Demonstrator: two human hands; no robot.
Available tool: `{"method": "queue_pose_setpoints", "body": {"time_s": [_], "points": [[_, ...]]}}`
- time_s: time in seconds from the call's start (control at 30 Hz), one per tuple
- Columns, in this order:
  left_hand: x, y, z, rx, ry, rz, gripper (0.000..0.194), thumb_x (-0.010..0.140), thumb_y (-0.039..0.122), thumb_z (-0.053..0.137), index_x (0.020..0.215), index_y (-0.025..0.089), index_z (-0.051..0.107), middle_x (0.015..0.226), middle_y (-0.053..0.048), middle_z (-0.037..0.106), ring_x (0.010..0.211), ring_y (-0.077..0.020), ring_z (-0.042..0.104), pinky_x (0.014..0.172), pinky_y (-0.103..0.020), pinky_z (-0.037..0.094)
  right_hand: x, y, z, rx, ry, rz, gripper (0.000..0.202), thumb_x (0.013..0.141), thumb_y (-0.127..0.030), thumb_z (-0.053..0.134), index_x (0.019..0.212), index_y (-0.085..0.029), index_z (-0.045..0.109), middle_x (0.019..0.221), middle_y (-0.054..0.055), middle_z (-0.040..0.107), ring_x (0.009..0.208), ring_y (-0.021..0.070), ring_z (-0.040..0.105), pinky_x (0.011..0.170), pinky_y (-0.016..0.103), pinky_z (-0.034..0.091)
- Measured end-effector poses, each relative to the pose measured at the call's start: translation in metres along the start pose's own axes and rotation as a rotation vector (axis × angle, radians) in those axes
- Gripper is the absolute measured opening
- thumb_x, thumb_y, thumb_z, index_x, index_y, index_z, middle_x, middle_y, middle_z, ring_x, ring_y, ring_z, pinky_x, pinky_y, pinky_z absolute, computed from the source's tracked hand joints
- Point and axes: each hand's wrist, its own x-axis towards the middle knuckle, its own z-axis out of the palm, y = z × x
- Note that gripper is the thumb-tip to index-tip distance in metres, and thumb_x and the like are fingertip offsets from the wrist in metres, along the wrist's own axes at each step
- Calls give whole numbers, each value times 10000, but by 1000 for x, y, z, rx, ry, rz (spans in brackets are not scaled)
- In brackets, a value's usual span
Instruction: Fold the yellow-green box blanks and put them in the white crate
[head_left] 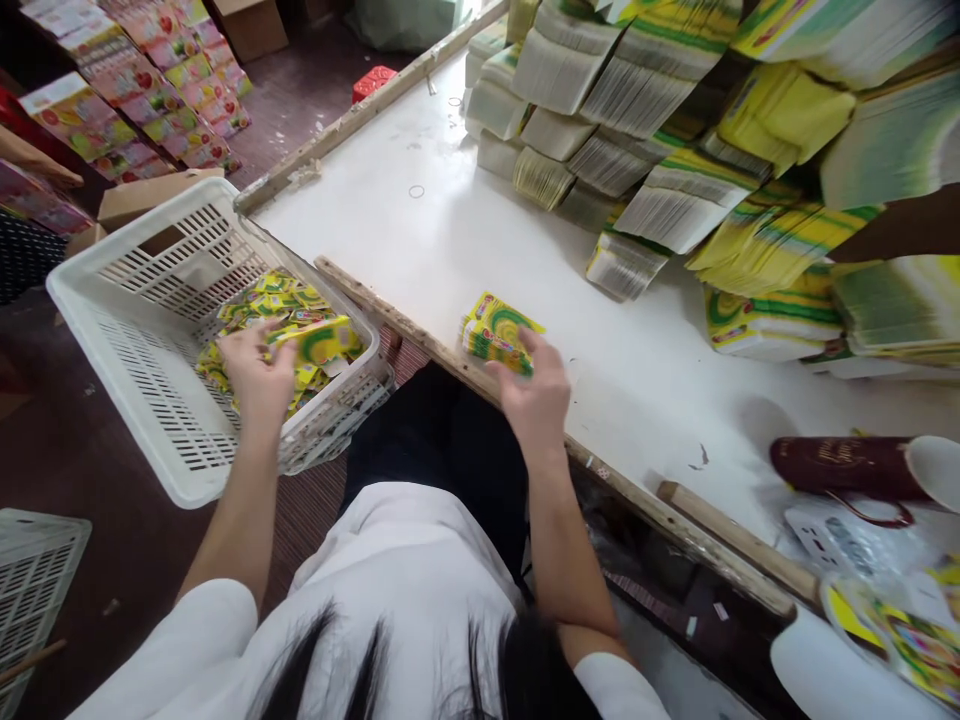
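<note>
My left hand [259,370] is over the white plastic basket [131,420], its fingers closed on a flat yellow-green printed packet [322,342]. Below it, a heap of similar small packets [281,290] covers part of the basket floor. On the white table, close to its front edge, lies a short fanned stack of yellow-green packets [495,328]. My right hand [536,390] has its thumb and fingers curled round the right end of that stack. Its fingertips are slightly blurred.
Tall piles of yellow-green printed bundles [675,200] stand at the table's back right. A maroon mug [840,468] lies at the right. Wooden strips [420,335] edge the table. Pink printed cartons [187,90] are stacked on the floor, and a person's arm [37,155] shows far left.
</note>
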Motion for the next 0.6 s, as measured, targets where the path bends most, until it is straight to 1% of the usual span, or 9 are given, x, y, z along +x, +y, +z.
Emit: {"method": "queue_pose_setpoints", "body": {"time_s": [0.03,0.1,0.13,0.2,0.27,0.37,0.43,0.5,0.6], "points": [[11,-13,-8,137,127,31,607,672,278,811,1223,149,593,1179,-101,510,1133,-296,502,1063,-512,398,7,9,-4,-134,34,44,505,881,-345,651,1339,-167,534,1261,175,631,1198,339,560,1075,552,398],[21,-27,-15,238,193,94,747,661,264,816,1333,148,511,1282,-125,459,1265,-340,419,1138,-550,313,16,25,-8,-317,21,93,383,878,-254,608,1243,-140,584,1140,184,667,1101,347,583,1014,561,415],[19,-27,-13,224,177,115,740,671,269,805,1337,151,505,1293,-128,461,1282,-341,411,1134,-547,325,18,30,-9,-360,3,95,340,870,-220,593,1200,-140,594,1097,177,674,1059,341,590,987,551,425],[-1,-14,3,78,55,125,598,726,298,755,1272,166,550,1261,-121,507,1238,-309,471,1049,-497,431,20,32,-7,-386,11,80,297,853,-196,586,1147,-155,587,1056,159,672,1016,330,590,956,528,432],[-32,13,27,-199,-179,50,519,791,373,704,1252,192,548,1257,-114,539,1185,-263,533,941,-413,508,15,24,-6,-357,68,78,342,831,-212,613,1163,-163,547,1036,142,654,1005,323,579,955,519,425],[-79,57,63,-701,-575,-95,647,748,507,743,1276,219,503,1244,-115,579,1188,-249,571,917,-374,534,0,-4,-6,-140,63,99,500,789,-251,685,1234,-189,466,958,76,609,913,274,582,912,464,455],[-99,82,79,-975,-729,-160,743,680,587,777,1273,237,497,1244,-113,593,1146,-256,602,887,-378,550,-15,-26,-4,120,-78,111,577,762,-276,739,1250,-225,436,885,15,572,813,223,580,815,390,486],[-108,103,86,-1113,-733,-240,641,750,640,690,1221,238,528,1134,-97,636,1050,-241,639,828,-375,561,-30,-45,2,434,-241,137,589,754,-302,771,1232,-260,430,819,-28,545,744,183,563,721,324,485],[-104,123,84,-1134,-577,-314,484,851,676,531,1051,237,570,876,-48,624,869,-197,647,757,-355,557,-47,-64,14,812,-339,189,583,739,-319,801,1204,-282,450,839,-31,557,777,161,558,722,289,482]]}}
